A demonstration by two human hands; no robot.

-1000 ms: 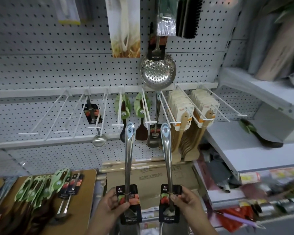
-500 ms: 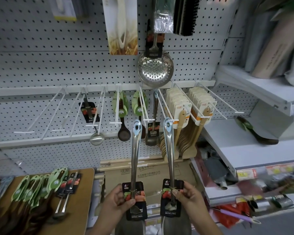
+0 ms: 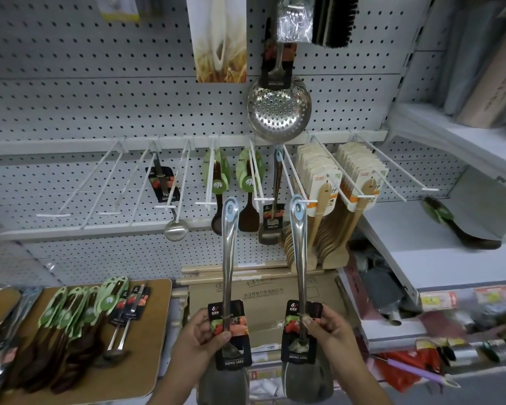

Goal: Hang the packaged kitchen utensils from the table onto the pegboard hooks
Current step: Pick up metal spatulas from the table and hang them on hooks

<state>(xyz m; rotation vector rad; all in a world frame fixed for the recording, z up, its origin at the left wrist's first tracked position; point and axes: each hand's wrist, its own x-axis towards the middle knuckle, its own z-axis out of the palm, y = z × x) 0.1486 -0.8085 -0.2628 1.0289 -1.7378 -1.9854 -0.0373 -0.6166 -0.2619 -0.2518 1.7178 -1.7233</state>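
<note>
My left hand (image 3: 197, 342) pinches the black label card of a steel spatula (image 3: 229, 258), held upright with its handle hole at the top. My right hand (image 3: 327, 331) pinches the card of a second steel spatula (image 3: 299, 252). Its handle hole sits right at the tip of a white pegboard hook (image 3: 292, 179), behind which one similar spatula (image 3: 272, 217) hangs. On the wooden table (image 3: 146, 355) at lower left lie several packaged utensils with green cards (image 3: 70, 311) and two ladles with black cards (image 3: 126, 320).
A ladle (image 3: 173, 223), dark spoons, wooden spatulas (image 3: 327, 217) and a large skimmer (image 3: 278, 108) hang on the pegboard. Bare hooks (image 3: 79, 185) stick out at the left. Cardboard boxes (image 3: 275, 287) stand below, and white shelves (image 3: 438, 252) run along the right.
Both spatulas have risen and shifted right. The right spatula's hole has come up to the tip of the hook; the left one has moved up beside it.
</note>
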